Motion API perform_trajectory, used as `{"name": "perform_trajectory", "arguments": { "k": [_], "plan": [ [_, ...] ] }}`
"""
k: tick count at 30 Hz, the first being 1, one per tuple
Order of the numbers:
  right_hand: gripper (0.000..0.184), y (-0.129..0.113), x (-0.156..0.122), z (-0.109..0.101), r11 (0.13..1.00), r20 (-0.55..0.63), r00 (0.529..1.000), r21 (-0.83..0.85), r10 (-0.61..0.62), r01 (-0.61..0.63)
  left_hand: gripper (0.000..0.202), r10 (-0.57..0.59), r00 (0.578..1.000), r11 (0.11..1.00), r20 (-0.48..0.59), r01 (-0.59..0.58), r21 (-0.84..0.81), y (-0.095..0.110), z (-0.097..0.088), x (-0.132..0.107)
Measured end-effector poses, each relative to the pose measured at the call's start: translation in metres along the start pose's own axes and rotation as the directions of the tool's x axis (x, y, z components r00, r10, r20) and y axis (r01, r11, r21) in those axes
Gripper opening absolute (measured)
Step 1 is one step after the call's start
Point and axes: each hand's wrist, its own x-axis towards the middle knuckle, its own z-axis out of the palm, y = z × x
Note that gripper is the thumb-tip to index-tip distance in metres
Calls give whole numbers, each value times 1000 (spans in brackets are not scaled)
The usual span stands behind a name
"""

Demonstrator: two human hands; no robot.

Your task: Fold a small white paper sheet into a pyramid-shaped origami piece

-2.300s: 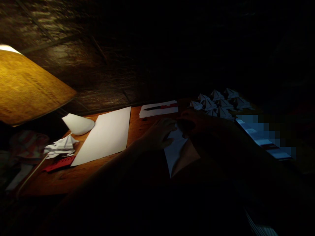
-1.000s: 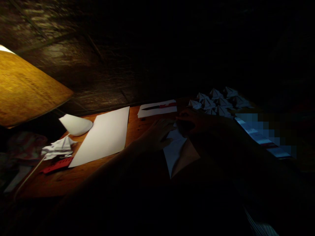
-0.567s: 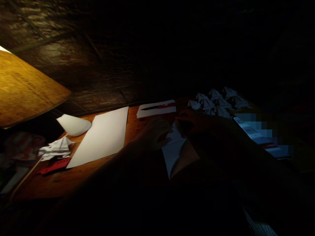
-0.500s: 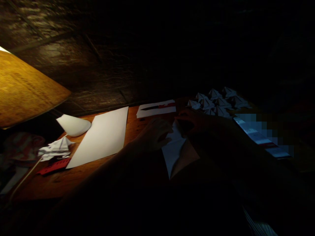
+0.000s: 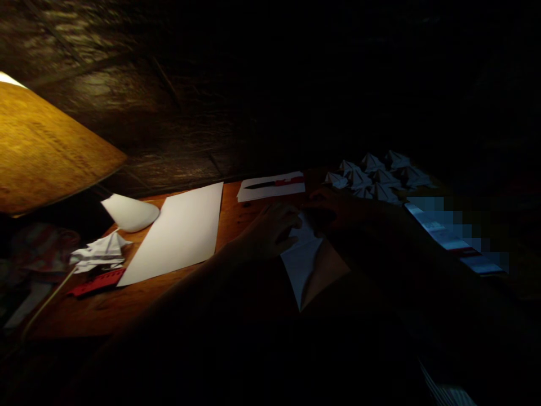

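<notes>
A partly folded sheet of white paper lies on the dark table, its lower point towards me and its right half in brown shadow. My left hand is at its upper left edge, fingers bent and closed on the paper, the thumb lower down. Across from it, my right hand is in deep shadow at the paper's top corner. Its fingers look bent around that corner, though the darkness hides most of their detail.
Several folded paper shapes stand at the back right. A knife rests on small papers. Leftward are a large white sheet, a curled paper, a folded striped paper, a red object and a lampshade.
The whole view has shifted slightly, with things appearing a little further right. Both hands stay at the folded paper, and its top corner is more covered by the fingers.
</notes>
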Motion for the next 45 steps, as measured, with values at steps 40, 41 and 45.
{"name": "perform_trajectory", "arguments": {
  "k": [40,41,45],
  "plan": [
    [96,0,3,-1,999,30,998,-3,53,-53,28,16,994,993,-110,-3,116,0,-9,3],
    [96,0,2,-1,998,32,998,-1,59,-59,26,22,994,992,-108,-8,123,2,-11,2],
    [95,1,2,-2,998,50,997,24,52,-53,16,69,993,993,-91,-60,105,5,-16,1]
  ]
}}
